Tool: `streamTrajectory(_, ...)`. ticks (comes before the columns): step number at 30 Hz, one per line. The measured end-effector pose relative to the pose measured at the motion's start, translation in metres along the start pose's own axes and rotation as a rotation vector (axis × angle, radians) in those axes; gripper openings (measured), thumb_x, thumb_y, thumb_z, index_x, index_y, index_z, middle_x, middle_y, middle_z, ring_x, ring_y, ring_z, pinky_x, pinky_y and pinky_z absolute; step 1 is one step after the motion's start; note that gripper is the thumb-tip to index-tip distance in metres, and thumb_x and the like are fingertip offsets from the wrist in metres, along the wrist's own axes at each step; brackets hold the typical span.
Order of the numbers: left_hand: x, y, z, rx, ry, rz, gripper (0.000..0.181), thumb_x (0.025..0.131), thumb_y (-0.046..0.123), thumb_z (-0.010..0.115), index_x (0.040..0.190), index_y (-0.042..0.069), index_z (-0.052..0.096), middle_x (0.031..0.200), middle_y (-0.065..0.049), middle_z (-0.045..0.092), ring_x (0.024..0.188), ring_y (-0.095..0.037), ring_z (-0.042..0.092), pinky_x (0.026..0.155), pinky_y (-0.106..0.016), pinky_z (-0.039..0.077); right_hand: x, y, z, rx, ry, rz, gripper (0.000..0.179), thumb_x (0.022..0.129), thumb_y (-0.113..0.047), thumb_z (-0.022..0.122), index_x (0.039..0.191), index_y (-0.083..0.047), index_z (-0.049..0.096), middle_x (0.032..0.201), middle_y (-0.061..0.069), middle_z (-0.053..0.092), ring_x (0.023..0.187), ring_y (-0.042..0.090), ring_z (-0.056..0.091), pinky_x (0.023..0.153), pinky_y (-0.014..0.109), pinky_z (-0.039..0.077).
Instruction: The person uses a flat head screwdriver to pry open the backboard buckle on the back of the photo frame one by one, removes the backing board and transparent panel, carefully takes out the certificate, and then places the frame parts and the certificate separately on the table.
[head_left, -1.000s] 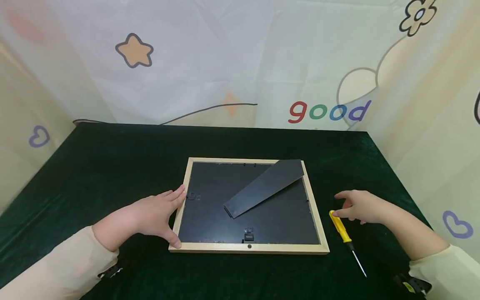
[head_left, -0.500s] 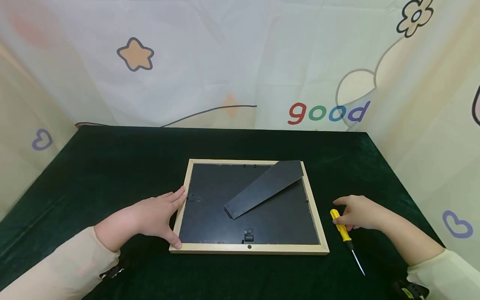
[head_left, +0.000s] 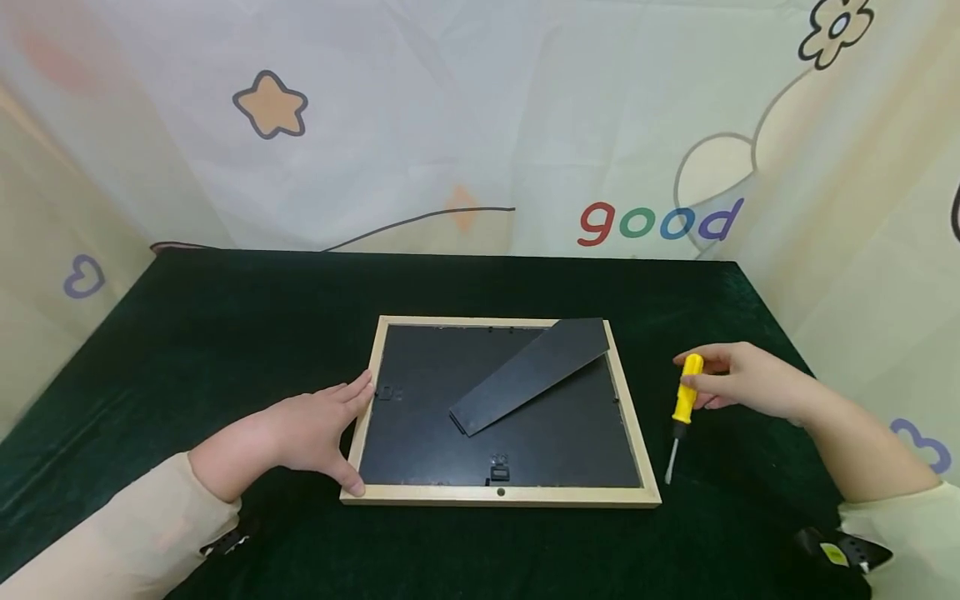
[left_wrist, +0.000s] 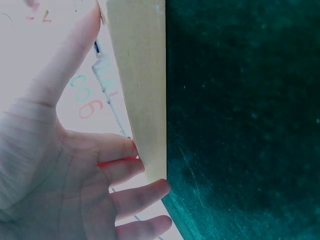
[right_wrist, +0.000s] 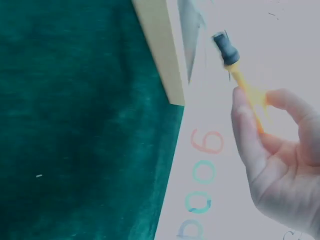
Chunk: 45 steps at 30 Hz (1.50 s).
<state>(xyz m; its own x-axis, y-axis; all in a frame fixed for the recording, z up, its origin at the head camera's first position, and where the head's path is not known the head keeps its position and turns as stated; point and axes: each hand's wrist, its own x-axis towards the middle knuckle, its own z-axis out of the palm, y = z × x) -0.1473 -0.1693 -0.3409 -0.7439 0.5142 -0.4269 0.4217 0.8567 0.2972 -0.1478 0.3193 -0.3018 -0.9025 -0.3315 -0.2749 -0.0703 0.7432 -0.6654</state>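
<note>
A picture frame [head_left: 498, 497] with a pale wooden border lies back side up, its dark backing board [head_left: 420, 358] showing. A flat dark stand leg [head_left: 532, 375] slants across the board toward the top right corner. My left hand [head_left: 311, 437] rests on the left side of the border, fingers spread and straight, thumb at the lower left corner. Right of the frame, my right hand [head_left: 738, 383] pinches a screwdriver [head_left: 686, 398] by its yellow handle, shaft pointing down. The right wrist view shows the screwdriver [right_wrist: 245, 87] between thumb and fingers, its dark collar outermost.
Dark green cloth [head_left: 262, 317] covers the table beneath everything. A pale printed curtain [head_left: 420, 108] stands behind and along both sides. Small metal tabs and a dark hanger [head_left: 498, 473] sit at the backing board's edges.
My right hand has taken hold of the screwdriver and raised it off the cloth, moving it away from me; the shaft has swung to point down and slightly left. The left hand stays put.
</note>
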Motion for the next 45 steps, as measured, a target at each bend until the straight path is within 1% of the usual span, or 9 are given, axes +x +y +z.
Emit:
streamTrajectory(3,-0.001,0.0,-0.001,0.003,0.008,-0.004,0.124,0.056,0.061,0.079,0.147,0.001,0.02,0.154,-0.016,0.01,0.136,-0.037,0.024,0.1,-0.059,0.03,0.001,-0.005,-0.007,0.118,0.059,-0.023,0.038,0.096,-0.017,0.053,0.119,0.012,0.046,0.098,0.016,0.06,0.082,0.025,0.063,0.074,0.025,0.053)
streamTrajectory(7,-0.001,0.0,-0.001,0.011,0.018,-0.01,0.124,0.055,0.061,0.079,0.147,0.001,0.021,0.154,-0.015,0.01,0.135,-0.036,0.026,0.099,-0.059,0.032,0.01,-0.01,-0.002,0.297,0.124,-0.001,0.039,0.097,-0.025,0.052,0.116,0.009,0.044,0.105,0.016,0.056,0.09,0.019,0.065,0.08,0.024,0.05)
streamTrajectory(10,-0.001,0.001,0.0,0.007,0.019,-0.015,0.124,0.055,0.061,0.079,0.147,0.002,0.02,0.154,-0.015,0.01,0.134,-0.036,0.028,0.099,-0.058,0.033,0.019,-0.014,0.008,0.403,0.135,0.014,0.042,0.096,-0.029,0.053,0.117,0.006,0.044,0.111,0.016,0.055,0.095,0.015,0.065,0.084,0.024,0.048)
streamTrajectory(14,0.0,0.002,0.001,0.001,0.018,-0.021,0.124,0.055,0.059,0.08,0.148,0.002,0.02,0.155,-0.015,0.01,0.134,-0.036,0.029,0.099,-0.058,0.033,0.034,-0.024,0.023,0.467,0.134,0.016,0.041,0.095,-0.029,0.055,0.115,0.005,0.045,0.116,0.019,0.052,0.099,0.012,0.063,0.086,0.026,0.048)
streamTrajectory(21,0.0,0.002,0.001,0.006,0.013,-0.025,0.125,0.054,0.059,0.08,0.148,0.003,0.02,0.155,-0.014,0.01,0.132,-0.036,0.032,0.097,-0.057,0.035,0.06,-0.047,0.051,0.508,0.036,-0.045,0.036,0.098,-0.014,0.048,0.129,0.006,0.048,0.125,0.022,0.045,0.102,0.028,0.061,0.086,0.029,0.049)
streamTrajectory(25,0.0,0.001,0.001,-0.004,0.013,-0.025,0.126,0.053,0.061,0.08,0.148,0.004,0.02,0.155,-0.015,0.01,0.131,-0.037,0.034,0.095,-0.056,0.038,0.074,-0.063,0.069,0.502,0.007,-0.044,0.032,0.096,-0.013,0.053,0.123,0.003,0.056,0.122,0.02,0.049,0.098,0.032,0.06,0.085,0.03,0.05)
streamTrajectory(31,0.001,0.001,0.002,-0.018,0.01,-0.018,0.127,0.053,0.062,0.08,0.148,0.003,0.019,0.154,-0.016,0.011,0.133,-0.037,0.031,0.097,-0.057,0.035,0.089,-0.084,0.088,0.429,-0.011,-0.044,0.032,0.088,-0.014,0.065,0.118,-0.001,0.063,0.115,0.017,0.057,0.094,0.03,0.061,0.084,0.03,0.05)
streamTrajectory(38,0.0,0.004,0.0,0.066,0.028,-0.024,0.128,0.051,0.066,0.077,0.147,0.002,0.022,0.153,-0.017,0.017,0.133,-0.043,0.026,0.099,-0.063,0.028,0.1,-0.101,0.105,0.315,-0.061,-0.118,0.031,0.088,-0.011,0.065,0.118,-0.003,0.064,0.111,0.011,0.061,0.091,0.027,0.062,0.083,0.028,0.051)
streamTrajectory(45,0.001,0.007,-0.001,0.114,0.038,-0.026,0.126,0.051,0.068,0.076,0.147,0.003,0.025,0.153,-0.015,0.019,0.134,-0.046,0.021,0.099,-0.069,0.02,0.106,-0.119,0.119,0.295,-0.103,-0.153,0.029,0.088,-0.009,0.064,0.117,-0.003,0.065,0.107,0.011,0.064,0.088,0.024,0.065,0.08,0.027,0.052)
